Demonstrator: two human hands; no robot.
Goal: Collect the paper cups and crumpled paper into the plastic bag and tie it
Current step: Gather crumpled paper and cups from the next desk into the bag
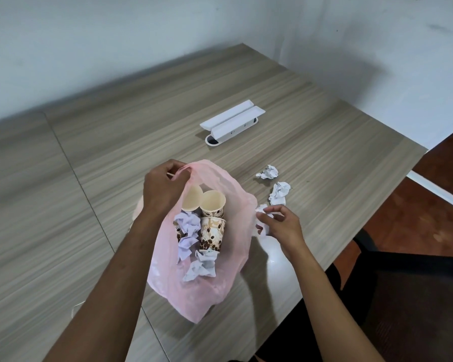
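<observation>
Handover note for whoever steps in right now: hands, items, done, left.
Left hand grips the far rim of the pink plastic bag, holding it open on the table.
Right hand pinches a crumpled paper ball beside the bag's right edge.
Done: paper cups and several crumpled papers are in the bag.
Left: drop in the held ball, collect the two loose paper balls on the table to the right, then tie the bag.

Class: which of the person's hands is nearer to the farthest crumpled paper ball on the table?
Right. The right hand grips a paper just below the farthest crumpled paper ball; the left hand holds the pink bag's rim, across the bag.
</observation>
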